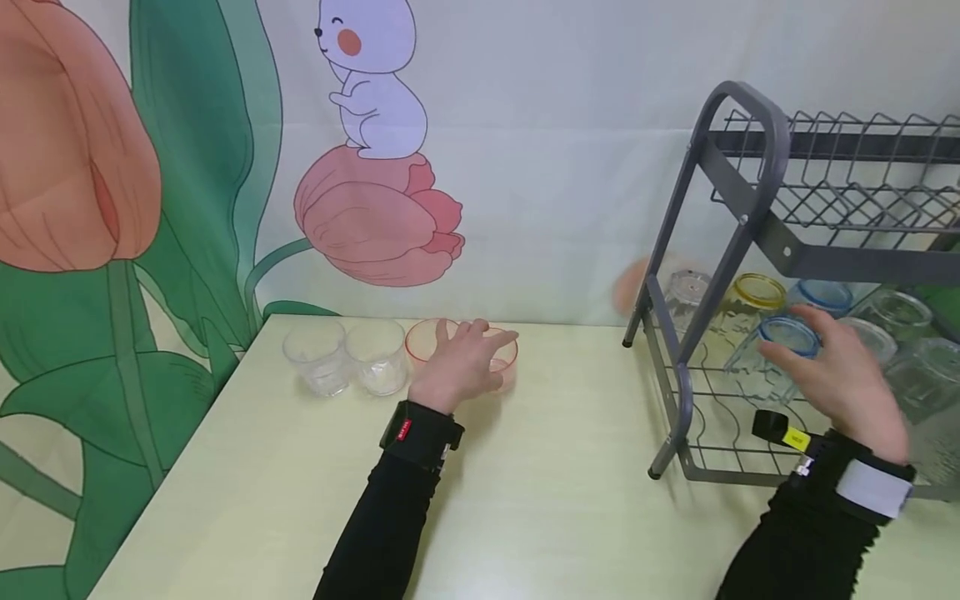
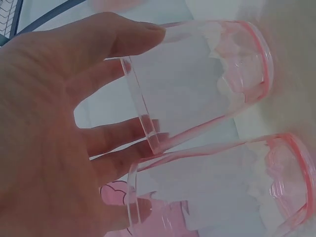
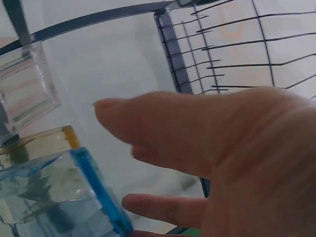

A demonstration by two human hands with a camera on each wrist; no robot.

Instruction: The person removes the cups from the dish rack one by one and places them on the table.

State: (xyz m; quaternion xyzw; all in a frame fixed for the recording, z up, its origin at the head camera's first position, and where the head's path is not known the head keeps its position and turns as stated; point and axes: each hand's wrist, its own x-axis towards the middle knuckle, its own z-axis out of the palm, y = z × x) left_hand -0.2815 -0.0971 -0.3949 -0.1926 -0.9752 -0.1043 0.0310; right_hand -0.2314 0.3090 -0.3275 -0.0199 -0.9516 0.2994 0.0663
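Two pink-rimmed glasses stand side by side, one (image 1: 422, 337) partly behind my left hand (image 1: 459, 367), the other (image 1: 507, 367) under its spread fingers. In the left wrist view, the thumb of my left hand (image 2: 143, 94) overlaps the side of one pink glass (image 2: 192, 84), and fingertips show through its wall; a second pink glass (image 2: 217, 192) is beside it. My right hand (image 1: 851, 383) is over a blue-rimmed glass (image 1: 765, 367) on the rack's lower shelf. In the right wrist view, a gap separates the thumb from the blue rim (image 3: 96, 187), while another finger is close to it.
Two clear glasses (image 1: 318, 362) (image 1: 377, 362) stand left of the pink ones. The grey two-tier rack (image 1: 678, 400) is at the right, with several more glasses on its lower shelf, including a yellow-rimmed one (image 1: 757, 292). A patterned cloth (image 1: 540, 192) hangs behind the table (image 1: 555, 508).
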